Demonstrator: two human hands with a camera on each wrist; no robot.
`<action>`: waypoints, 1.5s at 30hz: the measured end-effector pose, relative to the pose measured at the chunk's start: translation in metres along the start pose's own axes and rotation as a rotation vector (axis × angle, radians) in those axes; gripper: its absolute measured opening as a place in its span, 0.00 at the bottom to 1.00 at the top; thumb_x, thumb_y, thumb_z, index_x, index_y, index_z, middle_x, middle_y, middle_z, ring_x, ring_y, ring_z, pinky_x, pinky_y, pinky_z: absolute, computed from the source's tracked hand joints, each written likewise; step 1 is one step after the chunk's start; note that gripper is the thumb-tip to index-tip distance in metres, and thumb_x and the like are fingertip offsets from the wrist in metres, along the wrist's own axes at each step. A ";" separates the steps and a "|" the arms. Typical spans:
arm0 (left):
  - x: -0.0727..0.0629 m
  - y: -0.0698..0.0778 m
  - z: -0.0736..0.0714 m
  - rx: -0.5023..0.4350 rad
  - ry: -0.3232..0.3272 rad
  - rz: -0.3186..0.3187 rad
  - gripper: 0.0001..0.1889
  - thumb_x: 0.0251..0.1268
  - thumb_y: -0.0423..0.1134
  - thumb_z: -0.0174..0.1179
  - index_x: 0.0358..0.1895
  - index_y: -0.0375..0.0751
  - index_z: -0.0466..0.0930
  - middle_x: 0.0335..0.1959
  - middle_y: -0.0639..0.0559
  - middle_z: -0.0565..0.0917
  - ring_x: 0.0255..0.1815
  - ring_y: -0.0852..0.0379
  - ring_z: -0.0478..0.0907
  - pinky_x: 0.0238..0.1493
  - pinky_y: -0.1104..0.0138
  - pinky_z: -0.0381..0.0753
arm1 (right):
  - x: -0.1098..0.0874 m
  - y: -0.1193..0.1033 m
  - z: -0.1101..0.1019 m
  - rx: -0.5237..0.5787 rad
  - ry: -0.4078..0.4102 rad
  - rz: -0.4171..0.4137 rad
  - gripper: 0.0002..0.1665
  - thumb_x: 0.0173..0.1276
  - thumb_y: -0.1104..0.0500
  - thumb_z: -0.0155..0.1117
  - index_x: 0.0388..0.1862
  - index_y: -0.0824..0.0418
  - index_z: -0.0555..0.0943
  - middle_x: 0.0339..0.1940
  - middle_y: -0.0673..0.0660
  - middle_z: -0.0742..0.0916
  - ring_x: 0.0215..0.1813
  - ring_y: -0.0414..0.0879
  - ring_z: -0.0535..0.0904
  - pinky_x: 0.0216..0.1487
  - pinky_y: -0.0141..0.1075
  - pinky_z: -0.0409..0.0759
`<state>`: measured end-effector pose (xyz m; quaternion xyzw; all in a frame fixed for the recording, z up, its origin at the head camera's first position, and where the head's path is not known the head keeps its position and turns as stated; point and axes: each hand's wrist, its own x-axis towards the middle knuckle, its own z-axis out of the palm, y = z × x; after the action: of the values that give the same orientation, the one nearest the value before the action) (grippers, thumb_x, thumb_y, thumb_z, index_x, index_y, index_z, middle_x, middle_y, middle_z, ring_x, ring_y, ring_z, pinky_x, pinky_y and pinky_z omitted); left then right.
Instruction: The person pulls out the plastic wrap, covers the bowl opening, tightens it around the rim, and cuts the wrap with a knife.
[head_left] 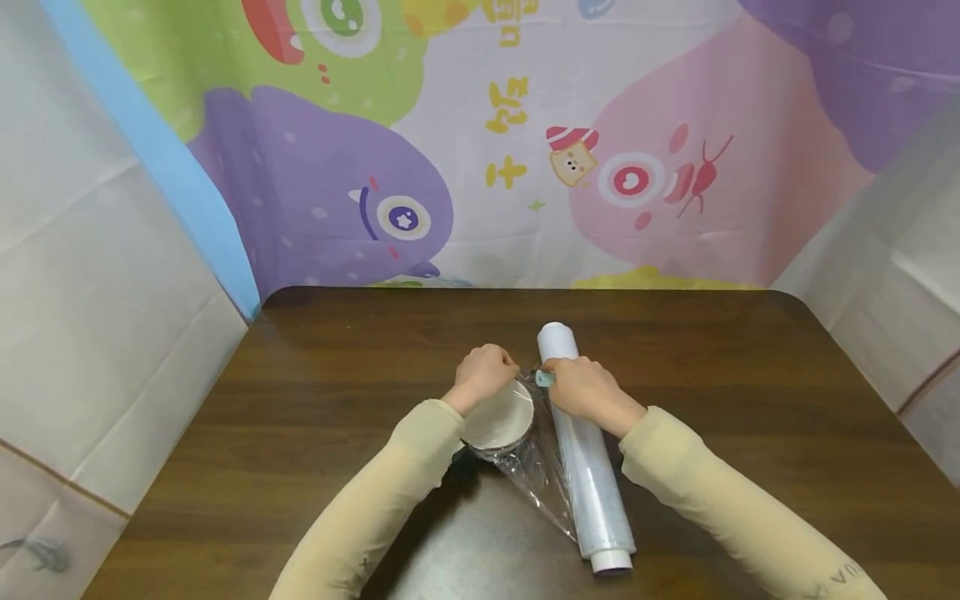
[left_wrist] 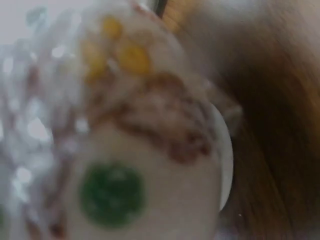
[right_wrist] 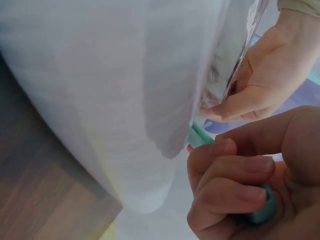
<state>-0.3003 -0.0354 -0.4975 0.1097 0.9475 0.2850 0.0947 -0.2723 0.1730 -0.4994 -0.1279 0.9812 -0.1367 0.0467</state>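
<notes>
A round white bowl (head_left: 498, 417) stands on the table with clear cling film (head_left: 536, 467) over and around it. That film runs to a long cling film roll (head_left: 592, 467), which lies to the bowl's right. At the bowl's far edge my left hand (head_left: 486, 375) pinches the film's edge. My right hand (head_left: 591, 390) is above the roll, fingers curled round a slim teal tool (right_wrist: 262, 205) whose tip is near the film; its exact kind is unclear. Blurred in the left wrist view is a surface with yellow, brown and green patches (left_wrist: 112, 195), beside crinkled film.
The dark wooden table (head_left: 315, 375) reaches back to a printed cartoon curtain (head_left: 517, 233). Pale cloth (head_left: 97, 250) hangs on the left side and more on the right. Cream sleeves (head_left: 375, 492) cover both forearms.
</notes>
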 end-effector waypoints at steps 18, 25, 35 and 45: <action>-0.007 0.004 0.004 0.034 0.060 0.001 0.23 0.73 0.45 0.63 0.15 0.59 0.71 0.21 0.62 0.75 0.28 0.58 0.73 0.28 0.61 0.71 | -0.028 0.017 -0.004 0.026 -0.080 0.030 0.31 0.72 0.57 0.54 0.71 0.49 0.89 0.51 0.60 0.95 0.25 0.46 0.77 0.24 0.39 0.73; -0.008 0.005 0.005 0.032 0.076 0.006 0.20 0.72 0.44 0.63 0.16 0.57 0.76 0.22 0.61 0.79 0.28 0.58 0.75 0.27 0.62 0.71 | -0.038 0.020 -0.003 0.043 -0.073 0.022 0.30 0.72 0.58 0.55 0.69 0.51 0.89 0.50 0.58 0.96 0.25 0.45 0.77 0.24 0.38 0.74; -0.003 0.000 0.006 -0.019 0.093 0.010 0.14 0.73 0.40 0.61 0.26 0.53 0.90 0.34 0.56 0.93 0.29 0.58 0.78 0.27 0.64 0.73 | -0.062 0.013 -0.006 0.058 -0.087 0.002 0.29 0.73 0.59 0.54 0.68 0.54 0.90 0.53 0.61 0.95 0.27 0.46 0.78 0.26 0.38 0.76; -0.001 -0.002 0.007 -0.006 0.093 -0.002 0.14 0.73 0.40 0.60 0.26 0.54 0.89 0.34 0.56 0.92 0.30 0.57 0.80 0.28 0.64 0.74 | -0.079 0.012 -0.002 0.075 -0.077 0.026 0.26 0.77 0.57 0.55 0.67 0.50 0.90 0.48 0.58 0.95 0.25 0.45 0.78 0.25 0.38 0.75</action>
<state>-0.2979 -0.0338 -0.5040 0.0952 0.9502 0.2924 0.0513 -0.1993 0.2057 -0.4962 -0.1185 0.9745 -0.1677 0.0907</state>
